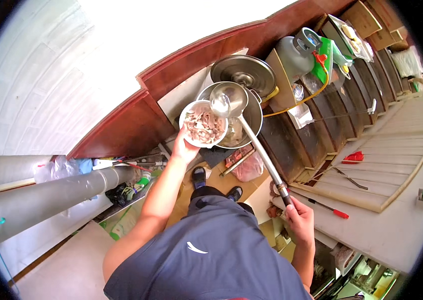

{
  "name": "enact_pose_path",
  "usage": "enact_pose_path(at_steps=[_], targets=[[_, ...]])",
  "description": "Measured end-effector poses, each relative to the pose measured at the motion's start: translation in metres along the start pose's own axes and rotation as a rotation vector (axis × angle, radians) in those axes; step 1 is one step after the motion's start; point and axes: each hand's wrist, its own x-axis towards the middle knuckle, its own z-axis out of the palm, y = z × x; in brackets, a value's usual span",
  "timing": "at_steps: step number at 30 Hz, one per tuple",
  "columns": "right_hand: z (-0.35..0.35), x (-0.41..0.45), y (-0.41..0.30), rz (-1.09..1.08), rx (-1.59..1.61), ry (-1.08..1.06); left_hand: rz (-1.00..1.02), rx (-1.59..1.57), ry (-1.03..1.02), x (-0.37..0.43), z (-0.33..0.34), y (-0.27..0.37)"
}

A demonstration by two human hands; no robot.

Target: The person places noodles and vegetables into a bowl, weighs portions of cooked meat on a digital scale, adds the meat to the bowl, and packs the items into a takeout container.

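My left hand [184,147] holds a white bowl [222,139] by its near left side. Thin slices of meat [204,125] fill most of it. In my right hand [300,219] is the dark grip of a long-handled metal ladle [259,148]. The ladle's round head [229,99] hangs just above the bowl's upper right edge, over a large metal pot [253,123]. The pot stands beyond the bowl and is partly hidden by it; something pale shows inside. Behind the pot leans a round metal lid [230,69] with a knob facing me.
A grey gas cylinder [290,52] with an orange hose [320,88] stands right of the pot, behind a cardboard panel [280,73]. A thick grey pipe [57,197] runs along the left. A red-handled tool [341,214] lies on the white surface at right. A pink plastic bag [249,167] sits below.
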Motion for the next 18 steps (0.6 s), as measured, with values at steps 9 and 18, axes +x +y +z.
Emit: enact_pose_path(at_steps=[9,18], targets=[[0.005,-0.004,0.013,-0.359,-0.646,0.131,0.017,0.005,-0.023,-0.007,0.013,0.001],[-0.001,0.022,0.016,0.091,0.167,-0.066,0.065,-0.028,-0.003,-0.019,0.016,0.009]])
